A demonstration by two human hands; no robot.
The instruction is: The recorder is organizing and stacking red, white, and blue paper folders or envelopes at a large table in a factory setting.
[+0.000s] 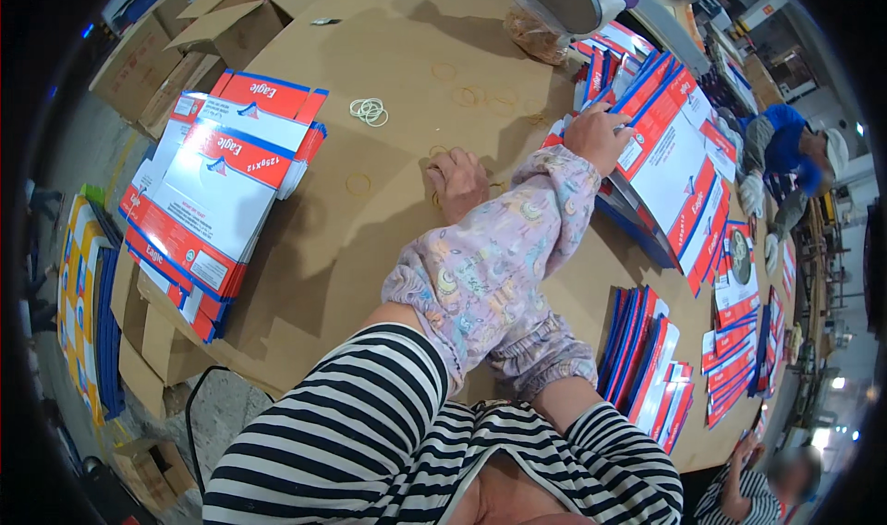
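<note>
My forearms are crossed, the left over the right, both in patterned sleeve covers. My left hand (596, 139) reaches to the right and is closed on the edge of a stack of flattened red, white and blue cartons (667, 160), which leans at a tilt. Beneath that arm my right hand (457, 183) rests on the brown table, its fingers curled down onto a thin yellow rubber band (435, 195). Its fingertips are partly hidden. Several loose yellow rubber bands (469, 95) lie beyond it, and a small heap of white rubber bands (369, 111) lies to the left.
A tall pile of flattened cartons (217, 174) stands at the left. More carton bundles (647, 363) lie at the near right. A bag of rubber bands (536, 31) sits at the far edge. Open brown boxes (226, 26) stand far left. Another person (795, 146) is beyond the right side.
</note>
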